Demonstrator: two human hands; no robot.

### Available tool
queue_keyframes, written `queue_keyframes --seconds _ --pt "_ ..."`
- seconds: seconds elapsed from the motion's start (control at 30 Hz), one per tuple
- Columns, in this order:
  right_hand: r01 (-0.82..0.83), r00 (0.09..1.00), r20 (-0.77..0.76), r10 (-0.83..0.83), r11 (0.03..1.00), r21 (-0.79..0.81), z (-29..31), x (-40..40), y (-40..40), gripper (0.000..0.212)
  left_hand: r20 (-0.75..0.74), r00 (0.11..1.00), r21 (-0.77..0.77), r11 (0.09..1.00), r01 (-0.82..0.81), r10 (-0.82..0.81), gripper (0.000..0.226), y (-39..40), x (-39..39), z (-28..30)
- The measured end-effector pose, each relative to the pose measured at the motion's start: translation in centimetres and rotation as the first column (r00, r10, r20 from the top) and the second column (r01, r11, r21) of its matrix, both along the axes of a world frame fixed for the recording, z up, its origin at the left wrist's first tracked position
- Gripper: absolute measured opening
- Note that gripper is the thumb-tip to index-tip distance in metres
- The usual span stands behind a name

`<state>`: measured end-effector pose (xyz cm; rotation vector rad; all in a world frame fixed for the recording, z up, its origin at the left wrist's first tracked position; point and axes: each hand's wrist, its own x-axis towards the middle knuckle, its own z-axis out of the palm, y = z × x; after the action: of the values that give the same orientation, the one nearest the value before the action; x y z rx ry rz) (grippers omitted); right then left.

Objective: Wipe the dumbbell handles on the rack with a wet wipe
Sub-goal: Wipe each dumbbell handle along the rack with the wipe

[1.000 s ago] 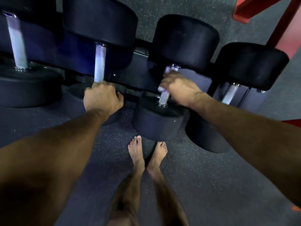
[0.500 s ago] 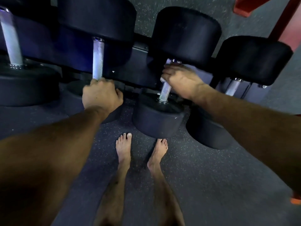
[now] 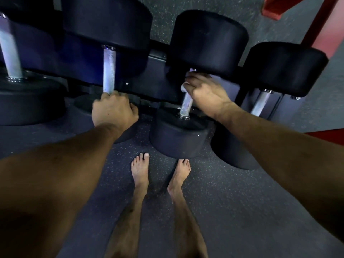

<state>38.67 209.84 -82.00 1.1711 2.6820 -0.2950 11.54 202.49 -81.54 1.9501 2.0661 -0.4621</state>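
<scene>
Since a second ago, your right hand has travelled up the third dumbbell handle from its lower part to the end just under the far weight head, leaving the lower stretch of bare metal exposed. The fingers are curled round the handle with the wet wipe bunched beneath them; only a white edge of it shows at the knuckles. In my judgement this is one stroke of the wiping in progress, with a return pass down to the lower collar likely still due. Your left hand has not shifted: it is wrapped round the lower end of the second dumbbell handle, apparently bracing you. Whether that handle has been wiped cannot be told. The handle at the far left and the handle at the far right stand untouched by either hand. All four dumbbells sit tilted in the dark rack, heads black and rounded. Below is speckled rubber floor, on which your bare feet stand close beneath the near weight heads; mind your toes. A red frame crosses the upper right corner.
</scene>
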Motion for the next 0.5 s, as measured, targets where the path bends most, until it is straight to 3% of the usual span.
queue_keyframes --seconds 0.1,0.2,0.4,0.5 --pt "0.082 0.995 -0.059 -0.085 0.995 -0.054 0.4 -0.5 -3.4 0.016 -0.002 1.0 0.011 1.0 0.009 -0.009 0.033 0.1 0.0 0.0" --pt "-0.114 0.994 -0.011 0.113 0.979 -0.167 0.1 -0.6 -5.4 0.01 -0.002 1.0 0.006 1.0 0.005 -0.005 0.033 0.0 0.0 -0.1" --pt "0.182 0.983 0.012 -0.182 0.981 -0.072 1.4 -0.3 -1.1 0.033 -0.01 1.0 0.016 1.0 0.021 -0.021 0.034 0.0 -0.1 -0.3" --pt "0.199 0.98 0.039 -0.196 0.975 -0.103 1.9 -0.5 -2.2 0.034 -0.001 1.0 0.01 1.0 0.016 -0.016 0.034 0.0 0.0 -0.3"
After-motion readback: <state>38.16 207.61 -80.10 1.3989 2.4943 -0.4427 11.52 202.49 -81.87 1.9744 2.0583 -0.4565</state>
